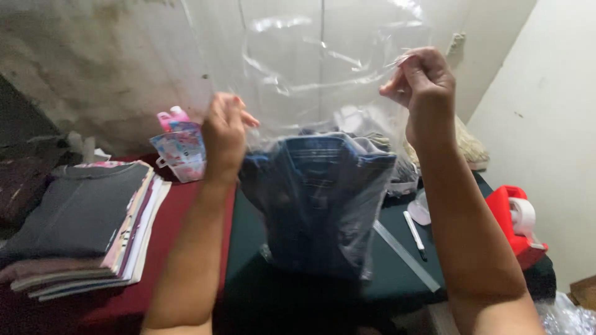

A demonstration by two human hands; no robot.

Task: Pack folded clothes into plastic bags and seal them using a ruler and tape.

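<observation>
Grip: my left hand (pixel 225 133) and right hand (pixel 422 77) were each pinched shut on the top edge of a clear plastic bag (pixel 310 74), held up above the dark green table (pixel 397 273). Contents: folded blue denim shirt (pixel 320 198), hanging at the bag's bottom. Risk, as I judged: thin film slipping from the pinch or tearing under the shirt's weight; the shirt dropping onto the white pen (pixel 415 234).
</observation>
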